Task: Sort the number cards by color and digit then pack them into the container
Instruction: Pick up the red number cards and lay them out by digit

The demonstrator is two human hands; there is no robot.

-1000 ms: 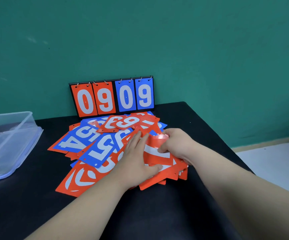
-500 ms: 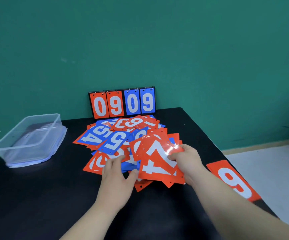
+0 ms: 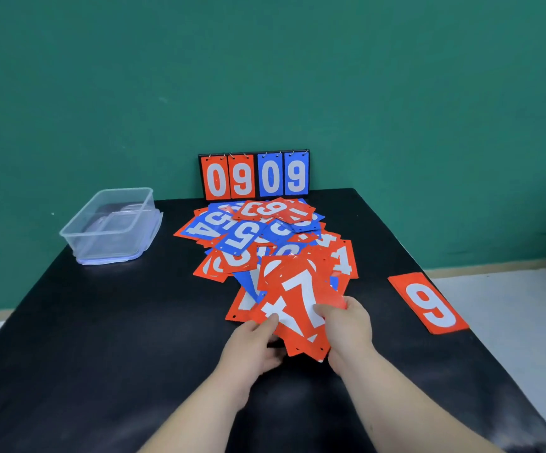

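Note:
A loose pile of red and blue number cards (image 3: 252, 233) lies on the black table (image 3: 101, 338). Both hands hold a fanned bunch of red cards (image 3: 297, 299) lifted off the pile's near edge, with a 7 and a 4 showing. My left hand (image 3: 252, 344) pinches its lower left side. On the right side my right hand (image 3: 347, 325) grips it, thumb on top. A single red 9 card (image 3: 428, 304) lies apart at the table's right edge. The clear plastic container (image 3: 111, 223) stands open at the far left.
A black scoreboard stand (image 3: 254, 175) showing 09 in red and 09 in blue leans at the table's back edge against the green wall. The container sits on its blue-rimmed lid (image 3: 149, 243). Pale floor shows beyond the table's right edge.
Both hands have drawn the bunch of red cards off the pile and toward me. The view pulled back, showing the container and the lone red 9.

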